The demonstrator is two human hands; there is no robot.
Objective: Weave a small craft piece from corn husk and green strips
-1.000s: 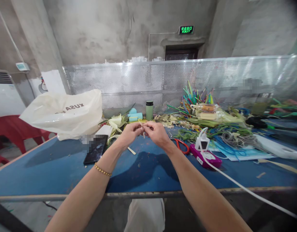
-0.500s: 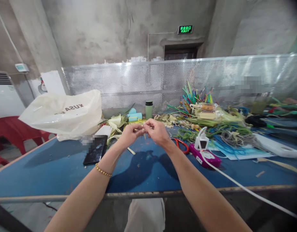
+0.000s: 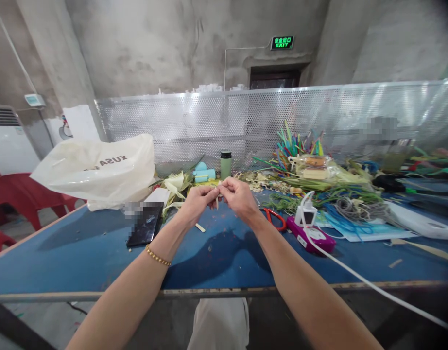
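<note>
My left hand (image 3: 199, 203) and my right hand (image 3: 238, 197) meet above the blue table (image 3: 209, 272), fingertips touching. Both are closed in a pinch around a thin pale strip (image 3: 217, 203), whose end hangs down between them. It looks like a piece of dried husk; most of it is hidden by the fingers. Below my left hand, a short pale scrap (image 3: 200, 227) lies on the table. Red-handled scissors (image 3: 277, 221) rest to the right of my right wrist. Pale green husks (image 3: 174, 184) are heaped beyond my left hand.
A black tablet (image 3: 146, 228) and a big white plastic bag (image 3: 96, 170) are at left. A green bottle (image 3: 226, 165) stands behind my hands. To the right, a purple power strip (image 3: 311, 236) trails a white cable, near piled green cords (image 3: 348, 192). A perforated metal screen (image 3: 187, 126) backs the table.
My fingers have shifted slightly, and more of the pale strip now shows hanging below them. Both hands stay together in nearly the same place. The view has moved a little.
</note>
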